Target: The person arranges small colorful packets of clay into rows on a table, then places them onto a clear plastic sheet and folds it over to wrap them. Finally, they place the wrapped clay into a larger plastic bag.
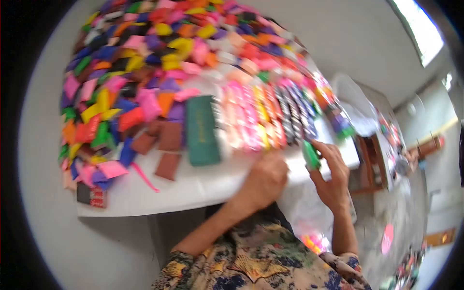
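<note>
My right hand (pixel 334 174) pinches a small green packet (pixel 311 155) between thumb and fingers, just off the table's front edge. To its left, my left hand (pixel 267 175) is curled closed over the white table edge; motion blurs it, and whatever its fingers may hold is hidden. Directly beyond the hands lie rows of shiny wrapped strips (pixel 249 118) in pink, yellow, orange, black, blue and other colours, side by side. A dark green rectangular case (pixel 203 130) with faint gold lettering lies left of those rows.
A wide heap of many-coloured small packets (pixel 150 72) covers the white table's (pixel 140 203) back and left. A red-and-black phone-like object (pixel 92 195) lies at the near left corner. A clear plastic bag (pixel 355 104) and a wooden-framed table (pixel 374 159) stand right.
</note>
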### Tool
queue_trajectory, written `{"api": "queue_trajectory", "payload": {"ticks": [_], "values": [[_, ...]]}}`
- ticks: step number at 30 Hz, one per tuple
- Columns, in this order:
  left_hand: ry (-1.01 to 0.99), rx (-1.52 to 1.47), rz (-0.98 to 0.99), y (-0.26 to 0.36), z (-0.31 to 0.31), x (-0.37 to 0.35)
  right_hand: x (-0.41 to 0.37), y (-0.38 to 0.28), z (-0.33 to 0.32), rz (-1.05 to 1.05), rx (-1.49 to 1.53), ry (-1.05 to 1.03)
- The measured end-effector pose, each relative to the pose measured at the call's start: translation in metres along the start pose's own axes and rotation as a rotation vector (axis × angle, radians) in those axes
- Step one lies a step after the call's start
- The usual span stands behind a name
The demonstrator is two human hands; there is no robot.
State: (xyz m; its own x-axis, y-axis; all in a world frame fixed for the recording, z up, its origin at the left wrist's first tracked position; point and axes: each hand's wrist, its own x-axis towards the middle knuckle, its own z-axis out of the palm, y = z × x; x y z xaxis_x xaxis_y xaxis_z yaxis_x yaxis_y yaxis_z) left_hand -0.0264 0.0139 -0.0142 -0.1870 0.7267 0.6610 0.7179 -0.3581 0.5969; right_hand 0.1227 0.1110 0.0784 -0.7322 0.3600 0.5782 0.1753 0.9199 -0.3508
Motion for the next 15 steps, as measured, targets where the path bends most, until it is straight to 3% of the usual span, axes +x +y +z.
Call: {"api": "queue_trajectory", "payload": {"ticks": [5,15], "values": [[-0.038,0.044,-0.068,0.013,-0.012,0.006,-0.045,0.052,0.016,-0.06,-0.26,-0.032],[-0.073,0.092,-0.113,0.019,-0.012,0.01,-0.06,0.047,0.024,-0.053,-0.183,-0.242]]}}
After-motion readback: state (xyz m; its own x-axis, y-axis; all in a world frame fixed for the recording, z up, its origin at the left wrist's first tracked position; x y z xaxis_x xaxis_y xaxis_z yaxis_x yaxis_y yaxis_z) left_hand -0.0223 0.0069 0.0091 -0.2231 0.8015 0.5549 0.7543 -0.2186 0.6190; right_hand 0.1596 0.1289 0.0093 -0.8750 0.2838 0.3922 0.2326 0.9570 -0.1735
